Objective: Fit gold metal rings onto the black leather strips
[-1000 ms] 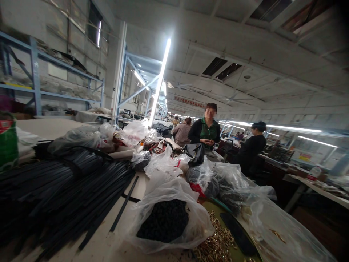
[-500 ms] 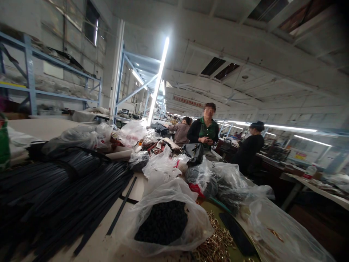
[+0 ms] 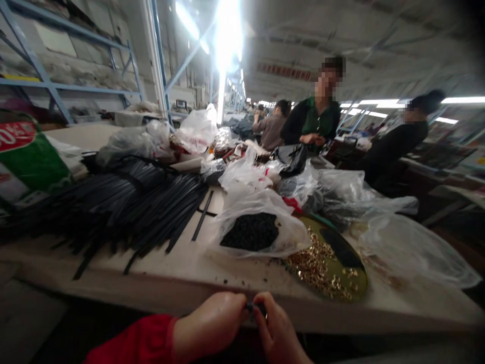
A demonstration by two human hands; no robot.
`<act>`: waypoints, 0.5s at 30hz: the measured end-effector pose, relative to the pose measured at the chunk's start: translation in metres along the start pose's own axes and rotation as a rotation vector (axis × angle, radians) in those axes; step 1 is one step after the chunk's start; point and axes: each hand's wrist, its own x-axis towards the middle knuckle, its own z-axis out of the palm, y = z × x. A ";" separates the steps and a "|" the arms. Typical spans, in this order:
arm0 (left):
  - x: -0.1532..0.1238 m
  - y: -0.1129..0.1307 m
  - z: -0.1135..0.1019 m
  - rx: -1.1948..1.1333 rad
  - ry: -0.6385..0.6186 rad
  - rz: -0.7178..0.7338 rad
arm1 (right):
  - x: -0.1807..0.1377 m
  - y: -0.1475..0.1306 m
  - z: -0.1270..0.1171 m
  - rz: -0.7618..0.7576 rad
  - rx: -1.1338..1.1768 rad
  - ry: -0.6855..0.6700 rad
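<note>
Beyond the table (image 3: pixel 182 263): black straps (image 3: pixel 125 202), a bag of black bits (image 3: pixel 252 230), a tray (image 3: pixel 350 285) of gold fittings. Below its edge, left hand (image 3: pixel 210 326) and right hand (image 3: pixel 276 331) pinched together on a small dark piece (image 3: pixel 250 306), perhaps a clip; too blurred to tell.

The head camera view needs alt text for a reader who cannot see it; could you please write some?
Two bare hands, left hand and right hand, pinch a small dark part together at the near edge of a pale worktable. Behind lie black flat strips, a clear plastic bag of black pieces and a round olive tray of small gold fittings.
</note>
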 end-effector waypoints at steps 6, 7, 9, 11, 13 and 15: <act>-0.004 0.010 -0.002 0.085 -0.046 0.050 | -0.013 0.001 -0.003 0.039 0.002 -0.090; -0.005 0.010 -0.005 0.050 -0.051 0.059 | -0.014 0.001 -0.004 0.049 0.017 -0.089; -0.005 0.009 -0.014 -0.110 -0.092 0.074 | -0.014 0.001 -0.007 0.063 0.058 -0.082; -0.003 0.007 -0.025 -0.308 -0.143 0.065 | -0.013 0.000 -0.011 0.071 0.110 -0.079; 0.001 0.003 -0.035 -0.427 -0.194 0.060 | -0.011 -0.002 -0.014 0.080 0.166 -0.082; 0.005 0.001 -0.041 -0.443 -0.221 0.073 | -0.010 -0.003 -0.016 0.097 0.220 -0.087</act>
